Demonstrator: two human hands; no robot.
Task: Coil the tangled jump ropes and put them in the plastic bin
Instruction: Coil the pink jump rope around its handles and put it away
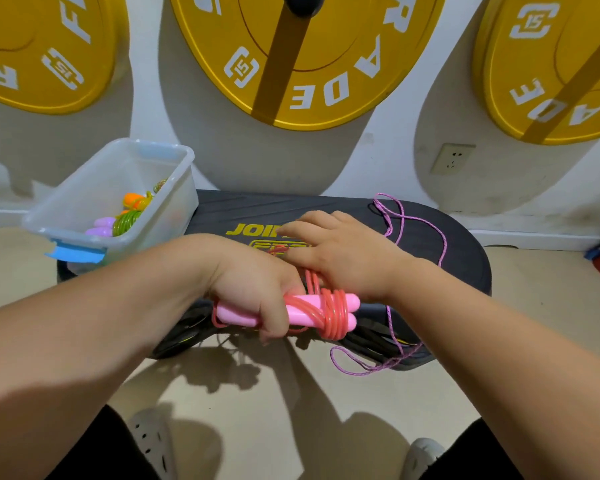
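Note:
My left hand [253, 289] grips two pink jump-rope handles [309, 313] held side by side over the black bench. A red rope [333, 317] is wound several times around the handles near their right end. My right hand [340, 254] lies just above the handles with fingers stretched left, and strands of red rope run under its palm; whether it pinches them is hidden. A thin purple rope [406, 220] lies loose across the bench's right side and hangs off its front edge. The clear plastic bin [174, 209] at the left holds coiled green, orange and purple ropes [129, 220].
The black padded bench [458, 258] stands against a white wall with three yellow weight plates [309, 57] hung above. A wall socket [452, 159] is at the right. My feet in grey shoes [153, 441] are on the beige floor below.

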